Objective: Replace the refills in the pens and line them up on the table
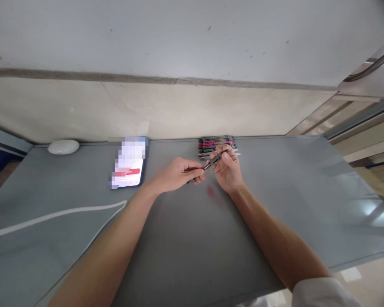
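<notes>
Both my hands meet over the grey table around a slim dark pen, which lies slantwise between them. My left hand pinches its lower left end. My right hand is closed on the upper, thicker grip part, thumb on top. Whether the pen is in one piece or drawn apart I cannot tell. Just behind my right hand several pens lie side by side in a row, mostly black, one red; my fingers hide part of them.
A phone with a lit screen lies on the grey table left of my hands. Farther left is a white rounded case. A white cable runs across the left side. The wall borders the table's back edge.
</notes>
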### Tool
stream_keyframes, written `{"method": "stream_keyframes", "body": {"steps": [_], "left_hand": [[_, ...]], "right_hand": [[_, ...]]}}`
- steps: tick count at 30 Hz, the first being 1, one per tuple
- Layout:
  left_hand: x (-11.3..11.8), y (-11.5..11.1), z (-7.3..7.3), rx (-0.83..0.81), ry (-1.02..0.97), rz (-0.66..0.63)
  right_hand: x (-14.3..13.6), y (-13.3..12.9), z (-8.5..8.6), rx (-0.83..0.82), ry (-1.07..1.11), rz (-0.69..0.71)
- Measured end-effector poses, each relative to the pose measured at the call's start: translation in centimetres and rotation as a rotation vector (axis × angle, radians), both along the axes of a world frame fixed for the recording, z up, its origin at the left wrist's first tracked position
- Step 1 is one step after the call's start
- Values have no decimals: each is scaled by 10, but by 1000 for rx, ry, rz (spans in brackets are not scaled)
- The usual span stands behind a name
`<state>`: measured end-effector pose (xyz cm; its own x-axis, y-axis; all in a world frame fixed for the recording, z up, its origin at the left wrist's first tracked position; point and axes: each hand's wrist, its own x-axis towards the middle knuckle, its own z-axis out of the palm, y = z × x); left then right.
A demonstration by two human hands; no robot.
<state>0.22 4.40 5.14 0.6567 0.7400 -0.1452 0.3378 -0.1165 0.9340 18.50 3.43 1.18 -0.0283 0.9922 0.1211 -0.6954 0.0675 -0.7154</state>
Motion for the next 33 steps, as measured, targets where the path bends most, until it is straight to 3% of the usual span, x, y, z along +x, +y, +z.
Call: {"method": "stream_keyframes", "body": {"steps": [9, 26, 33], "left_hand": [[0, -6, 17, -33, 17, -157], [3, -3, 8, 39, 42, -48], [3, -6, 4, 20, -1, 48]], "right_hand": [[0, -5, 5, -36, 13, 34], [-1, -3, 3, 14, 13, 31], [-2, -2, 12, -47, -120, -15]]}}
